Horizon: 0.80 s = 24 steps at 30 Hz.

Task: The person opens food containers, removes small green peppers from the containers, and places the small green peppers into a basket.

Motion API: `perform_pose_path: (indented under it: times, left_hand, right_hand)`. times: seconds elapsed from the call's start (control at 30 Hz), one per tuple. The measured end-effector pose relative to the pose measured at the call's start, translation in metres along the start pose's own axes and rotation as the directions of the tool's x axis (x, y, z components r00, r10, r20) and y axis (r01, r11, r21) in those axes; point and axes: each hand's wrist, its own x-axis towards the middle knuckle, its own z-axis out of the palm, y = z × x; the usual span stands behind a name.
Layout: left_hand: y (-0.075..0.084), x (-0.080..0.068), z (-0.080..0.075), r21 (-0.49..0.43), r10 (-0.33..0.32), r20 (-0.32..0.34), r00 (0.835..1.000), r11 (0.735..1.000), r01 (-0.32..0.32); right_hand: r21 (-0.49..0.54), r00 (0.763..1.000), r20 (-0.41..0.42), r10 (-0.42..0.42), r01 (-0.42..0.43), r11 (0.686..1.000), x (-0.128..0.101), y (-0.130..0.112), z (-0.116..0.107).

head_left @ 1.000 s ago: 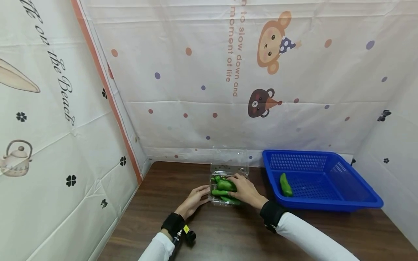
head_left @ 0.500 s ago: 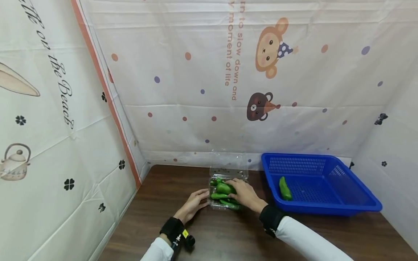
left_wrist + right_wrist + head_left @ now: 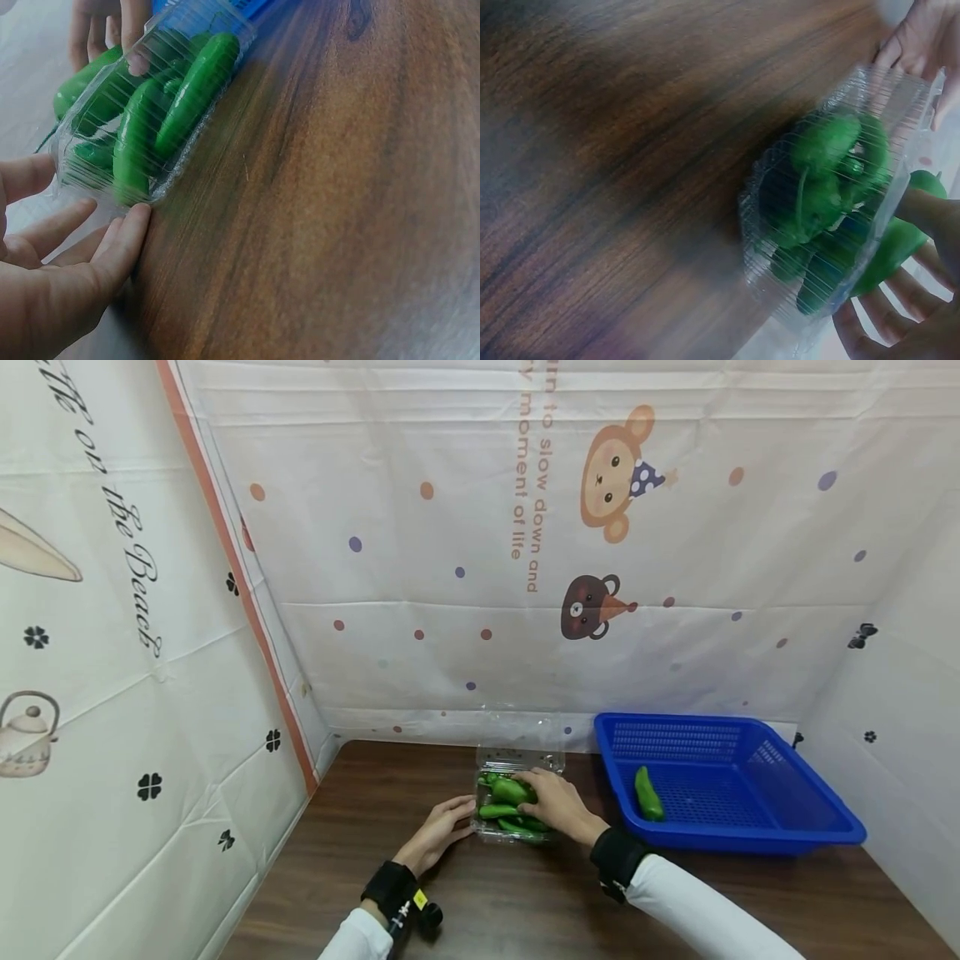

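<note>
A clear plastic box (image 3: 489,835) on the table holds several green peppers (image 3: 495,811). At its left end my left hand (image 3: 437,837) touches the wall with extended fingers, as the left wrist view also shows. My right hand (image 3: 558,802) reaches in from the right and grips a large green pepper (image 3: 512,790) near the top of the pile. In the right wrist view the thumb and fingers lie around this pepper (image 3: 892,255), which sits at the box's rim. Part of the pile is hidden under the right hand.
The box's hinged clear lid (image 3: 521,735) stands raised at the back. To the right is a blue plastic basket (image 3: 738,842) with one green pepper (image 3: 648,795) inside. A printed white cloth (image 3: 420,577) hangs behind the brown wooden table (image 3: 495,902).
The head view has shifted slightly. Both hands keep their places at the box, and the peppers under the right hand have moved a little.
</note>
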Motion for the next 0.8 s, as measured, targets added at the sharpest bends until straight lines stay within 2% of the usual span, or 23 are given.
perform_pose_path:
  times: [0.27,0.57,0.8]
  left_hand:
    - [0.001,0.0,-0.001,-0.004,0.004,0.002,1.0,1.0,-0.004]
    - [0.002,-0.001,-0.001,0.0,0.004,0.006,1.0,1.0,-0.004]
    - [0.001,-0.003,-0.001,0.001,0.014,0.015,1.0,1.0,-0.014]
  right_hand:
    - [0.01,0.999,-0.011,0.046,-0.046,0.999,0.002,-0.003,-0.006]
    - [-0.006,1.0,-0.018,0.019,-0.019,1.0,0.001,-0.003,-0.01]
    - [0.013,0.999,-0.028,0.038,-0.038,0.999,0.004,-0.006,-0.014]
